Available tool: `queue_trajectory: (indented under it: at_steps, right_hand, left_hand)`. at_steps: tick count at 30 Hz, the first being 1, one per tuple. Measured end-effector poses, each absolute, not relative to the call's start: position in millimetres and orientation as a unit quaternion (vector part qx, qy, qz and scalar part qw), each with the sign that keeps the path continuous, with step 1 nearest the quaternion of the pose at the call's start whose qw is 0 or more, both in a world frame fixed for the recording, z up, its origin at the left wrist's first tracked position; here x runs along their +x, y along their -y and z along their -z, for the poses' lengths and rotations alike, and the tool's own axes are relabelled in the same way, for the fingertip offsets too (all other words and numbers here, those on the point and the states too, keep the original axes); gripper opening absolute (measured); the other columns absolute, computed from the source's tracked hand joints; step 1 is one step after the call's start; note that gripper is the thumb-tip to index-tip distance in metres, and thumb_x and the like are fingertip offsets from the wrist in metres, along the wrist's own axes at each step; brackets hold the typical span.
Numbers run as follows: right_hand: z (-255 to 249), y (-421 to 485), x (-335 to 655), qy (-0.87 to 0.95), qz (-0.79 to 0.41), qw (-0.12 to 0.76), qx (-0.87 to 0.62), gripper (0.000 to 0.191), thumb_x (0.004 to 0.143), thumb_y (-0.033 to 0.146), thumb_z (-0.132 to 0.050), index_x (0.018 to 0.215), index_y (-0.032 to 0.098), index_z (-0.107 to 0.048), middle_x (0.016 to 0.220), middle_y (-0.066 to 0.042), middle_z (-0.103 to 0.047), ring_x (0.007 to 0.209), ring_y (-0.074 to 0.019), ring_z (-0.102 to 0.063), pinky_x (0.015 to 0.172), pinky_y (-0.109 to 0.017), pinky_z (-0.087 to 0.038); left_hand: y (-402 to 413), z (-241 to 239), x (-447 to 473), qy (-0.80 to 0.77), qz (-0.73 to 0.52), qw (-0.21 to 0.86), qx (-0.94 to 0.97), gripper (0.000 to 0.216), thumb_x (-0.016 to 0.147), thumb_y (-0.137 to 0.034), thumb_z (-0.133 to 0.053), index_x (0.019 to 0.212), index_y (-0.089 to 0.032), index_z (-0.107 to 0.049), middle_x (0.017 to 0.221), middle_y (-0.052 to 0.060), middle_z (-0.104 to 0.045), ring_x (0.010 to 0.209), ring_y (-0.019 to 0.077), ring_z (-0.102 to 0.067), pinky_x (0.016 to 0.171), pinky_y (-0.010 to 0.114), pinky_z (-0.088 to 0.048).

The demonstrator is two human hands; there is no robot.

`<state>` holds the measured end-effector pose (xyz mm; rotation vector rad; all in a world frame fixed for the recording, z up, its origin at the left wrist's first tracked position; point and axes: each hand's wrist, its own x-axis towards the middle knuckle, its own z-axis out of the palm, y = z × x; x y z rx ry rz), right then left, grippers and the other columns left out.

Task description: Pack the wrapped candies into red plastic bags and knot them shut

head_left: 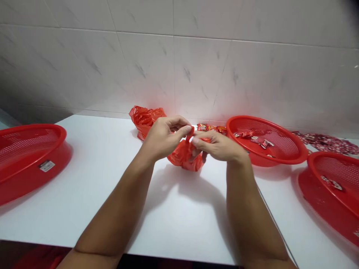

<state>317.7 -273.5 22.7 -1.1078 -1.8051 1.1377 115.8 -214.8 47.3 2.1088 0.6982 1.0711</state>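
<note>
Both hands are at a small red plastic bag (182, 155) over the middle of the white table. My left hand (165, 136) pinches the bag's twisted top between thumb and fingers. Close beside it, my right hand (213, 144) is closed on another part of the bag's top, with some red plastic showing above its fingers. The bag's body hangs below the hands and casts a shadow on the table. What lies inside the bag cannot be made out. Behind my left hand, a crumpled heap of red plastic bags (144, 117) lies near the wall.
On the right stand a red basket (280, 158) with several wrapped sweets (265, 144) and a second red basket (314, 194) with a few packets. Another red basket (53, 149) is at the left. Red packets (210, 127) and a patterned pile (328, 142) lie along the tiled wall (202, 74).
</note>
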Motion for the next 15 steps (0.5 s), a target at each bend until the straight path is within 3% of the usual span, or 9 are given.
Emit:
queue_trajectory:
  at_steps: [3,5,7,9,11,13,15]
  right_hand:
    - [-19,267,304,0.669,-0.480,0.363,-0.436,0.059,0.095,0.075,-0.064,0.077,0.018,-0.066,0.078,-0.004,-0.072,0.074,-0.0178,-0.077,0.066,-0.027,-0.063]
    - [-20,267,304,0.651,-0.488,0.384,-0.437,0.060,0.094,0.075,-0.065,0.076,0.018,-0.063,0.074,-0.002,-0.070,0.069,-0.0183,-0.076,0.064,-0.028,-0.063]
    - [-24,271,307,0.654,-0.470,0.416,-0.423,0.060,0.094,0.075,-0.065,0.075,0.019,-0.061,0.070,-0.001,-0.068,0.064,-0.0175,-0.074,0.062,-0.028,-0.062]
    - [-31,279,309,0.672,-0.432,0.453,-0.395,0.060,0.096,0.073,-0.063,0.072,0.019,-0.059,0.066,-0.001,-0.065,0.061,-0.0152,-0.069,0.060,-0.027,-0.058]
    - [-38,288,308,0.693,-0.393,0.481,-0.366,0.059,0.100,0.070,-0.059,0.070,0.019,-0.059,0.064,0.000,-0.063,0.060,-0.0128,-0.063,0.058,-0.025,-0.054]
    - [-45,299,304,0.715,-0.380,0.480,-0.337,0.057,0.104,0.065,-0.057,0.069,0.019,-0.059,0.066,0.000,-0.063,0.061,-0.0121,-0.060,0.060,-0.024,-0.052]
    - [-51,310,302,0.739,-0.389,0.452,-0.312,0.052,0.105,0.060,-0.059,0.072,0.019,-0.063,0.071,-0.002,-0.067,0.068,-0.0135,-0.063,0.066,-0.026,-0.054]
  left_hand:
    - [219,-47,119,-0.254,-0.407,0.337,0.810,0.018,0.097,-0.031,-0.066,0.090,-0.018,-0.076,0.089,0.005,-0.077,0.084,0.0187,-0.073,0.083,0.033,-0.057]
    - [217,-44,116,-0.252,-0.407,0.350,0.806,0.022,0.096,-0.035,-0.069,0.113,-0.020,-0.075,0.109,0.008,-0.078,0.102,0.0225,-0.074,0.092,0.036,-0.058]
    - [217,-41,114,-0.244,-0.393,0.366,0.807,0.058,0.086,-0.039,-0.083,0.139,-0.026,-0.064,0.132,0.011,-0.073,0.121,0.0276,-0.070,0.098,0.039,-0.058]
    - [223,-39,115,-0.232,-0.338,0.396,0.822,0.087,0.070,-0.039,-0.095,0.147,-0.029,-0.057,0.134,0.010,-0.071,0.121,0.0300,-0.070,0.095,0.040,-0.060]
    - [235,-36,121,-0.221,-0.256,0.440,0.832,0.073,0.066,-0.037,-0.096,0.132,-0.027,-0.065,0.115,0.007,-0.077,0.102,0.0281,-0.075,0.082,0.038,-0.062]
    - [249,-32,126,-0.224,-0.209,0.469,0.828,0.036,0.077,-0.034,-0.087,0.106,-0.023,-0.070,0.094,0.004,-0.076,0.084,0.0242,-0.074,0.071,0.035,-0.060]
    - [262,-25,123,-0.252,-0.215,0.455,0.827,0.012,0.086,-0.030,-0.074,0.088,-0.021,-0.067,0.084,0.002,-0.073,0.078,0.0213,-0.070,0.067,0.032,-0.056]
